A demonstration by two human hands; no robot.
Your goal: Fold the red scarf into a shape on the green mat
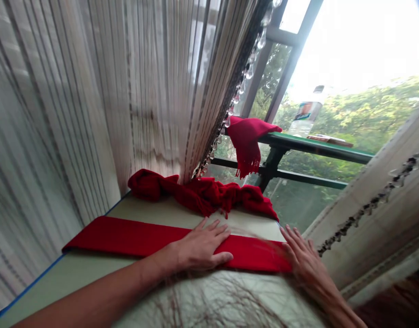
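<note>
Head view: hands (203,247) (307,259) on flat cloth (127,237) (bottle label (303,110) blurred).

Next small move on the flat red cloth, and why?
Probably fold the flat red cloth inward from its right end: it lies spread in a long strip, the left hand rests on it with fingers spread, and the right hand is at that end.
</note>
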